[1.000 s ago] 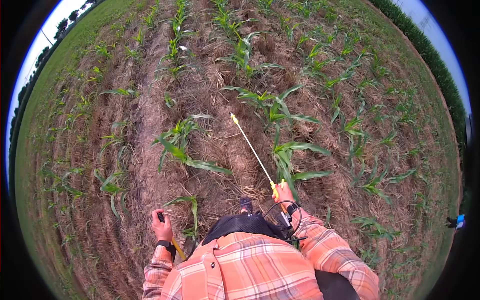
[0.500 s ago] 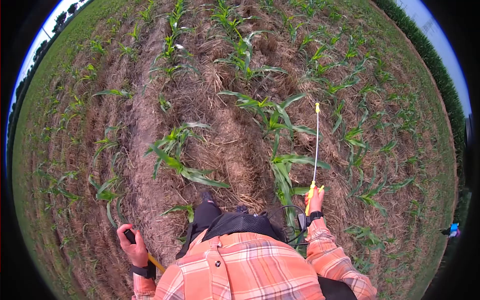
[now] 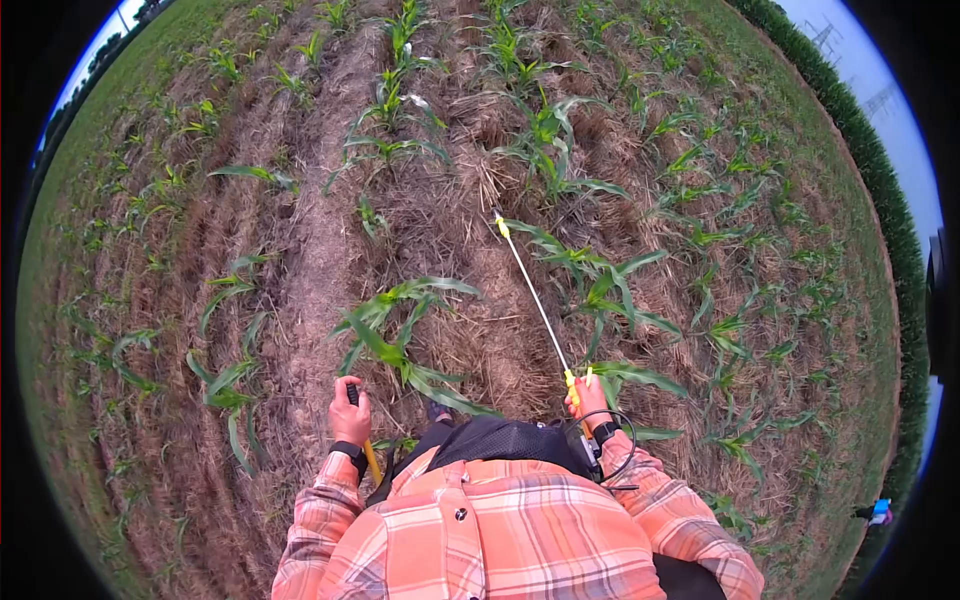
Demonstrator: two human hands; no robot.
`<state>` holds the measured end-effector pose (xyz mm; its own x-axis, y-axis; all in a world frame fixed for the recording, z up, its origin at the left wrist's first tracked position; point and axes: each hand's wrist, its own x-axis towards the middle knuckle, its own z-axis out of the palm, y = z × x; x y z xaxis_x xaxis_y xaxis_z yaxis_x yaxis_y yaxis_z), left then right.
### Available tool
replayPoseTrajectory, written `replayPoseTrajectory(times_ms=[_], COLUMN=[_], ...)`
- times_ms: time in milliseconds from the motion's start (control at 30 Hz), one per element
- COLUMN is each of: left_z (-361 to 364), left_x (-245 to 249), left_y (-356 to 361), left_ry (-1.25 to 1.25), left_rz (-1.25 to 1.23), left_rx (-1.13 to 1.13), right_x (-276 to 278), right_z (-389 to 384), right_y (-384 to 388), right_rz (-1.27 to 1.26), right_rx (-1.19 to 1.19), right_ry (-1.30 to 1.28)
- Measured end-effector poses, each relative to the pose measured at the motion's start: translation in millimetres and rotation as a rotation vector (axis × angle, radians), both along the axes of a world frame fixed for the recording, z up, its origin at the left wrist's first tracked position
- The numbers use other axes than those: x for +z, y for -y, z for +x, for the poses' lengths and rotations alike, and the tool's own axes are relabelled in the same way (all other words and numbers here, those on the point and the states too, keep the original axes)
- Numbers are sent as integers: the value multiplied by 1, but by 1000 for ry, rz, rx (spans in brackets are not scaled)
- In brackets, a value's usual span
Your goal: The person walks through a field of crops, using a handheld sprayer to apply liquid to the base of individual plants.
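Observation:
My left hand (image 3: 349, 412) is wrapped round the black grip of a yellow lever (image 3: 373, 463) at my left side. On the right, my right hand (image 3: 588, 398) grips the yellow handle of a spray wand (image 3: 535, 305). The thin wand slants up and to the left, and its yellow nozzle (image 3: 502, 227) is over straw-covered soil, left of a corn plant (image 3: 600, 290). A black hose (image 3: 630, 450) curves beside my right wrist. Another corn plant (image 3: 395, 350) stands in front of my left hand.
Rows of young corn (image 3: 545, 135) run forward through dry straw. A bare soil strip (image 3: 325, 260) lies to the left. Tall green plants (image 3: 870, 170) line the right edge of the field. A person (image 3: 880, 512) is far off at the right.
The wand has swung left, its nozzle moving from right of the corn plant to its left. My left hand and the lever have moved up and to the right, closer to my body.

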<state>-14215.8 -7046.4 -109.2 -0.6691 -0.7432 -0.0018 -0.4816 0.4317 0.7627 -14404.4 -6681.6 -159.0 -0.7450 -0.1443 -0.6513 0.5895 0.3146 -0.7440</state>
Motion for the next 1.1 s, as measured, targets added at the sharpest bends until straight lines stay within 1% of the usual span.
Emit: replayPoseTrajectory(times_ms=[33, 67, 100, 167, 233, 267, 300, 333, 367, 400, 433, 467, 500, 567, 600, 633, 667, 700, 767, 867, 900, 967, 1000, 1033, 1100], left_z=[0, 1, -2, 2, 6, 16, 28, 33, 34, 37, 30, 16, 5, -28, -52, -78, -101, -126, -154, -197, -210, -234, -245, -253, -263], left_x=[-1, -2, 3, 19, 59, 77, 94, 124, 143, 141, 148, 150, 138, 93, 84, 76, 66, 75, 66, 61, 55, 43, 49, 54, 64], left_y=[8, 15, 21, 32, 39, 43, 45, 43, 40, 44, 45, 40, 45, 64, 62, 60, 63, 55, 60, 61, 62, 65, 62, 61, 63], left_ry=[-5, -52, -97, -114, -210, -231, -249, -300, -349, -360, -371, -363, -365, -212, -203, -192, -180, -176, -135, -98, -98, -103, -67, -68, -161], left_rz=[0, 41, 83, 131, -51, 69, 191, 230, 270, 214, 158, 213, 206, -115, -55, 4, -25, -92, 13, 11, 11, -169, -112, -115, -52], left_rx=[3, 2, 2, 16, -36, 17, 72, 115, 160, 153, 149, 240, 240, 129, 131, 128, 73, 48, 39, 38, 33, -42, -17, -17, -2], right_x=[8, 14, 16, 16, 33, 40, 33, 32, 31, 23, 8, -6, -17, -33, -31, -26, -19, -7, -16, -19, -21, -20, -19, -18, -23], right_z=[-3, -7, -10, -14, -20, -23, -28, -33, -38, -43, -49, -55, -66, -91, -108, -122, -138, -153, -182, -226, -240, -266, -279, -291, -311], right_y=[19, 36, 50, 73, 99, 109, 114, 120, 124, 127, 128, 128, 129, 130, 128, 128, 126, 123, 109, 86, 77, 61, 56, 48, 34], right_rz=[-28, -19, -8, -85, -56, -124, -108, -128, -147, -152, -206, -259, -265, -153, -135, -151, -117, -81, -117, -65, -92, -157, -190, -142, -149], right_rx=[45, 142, 240, 374, 496, 517, 566, 606, 646, 645, 606, 569, 571, 529, 532, 475, 443, 413, 297, 182, 114, -23, -134, -152, -262], right_ry=[30, 42, 55, 59, 132, 182, 215, 209, 205, 205, 185, 165, 162, 55, 34, 30, 34, 40, 16, -78, -79, -118, -67, -116, -131])
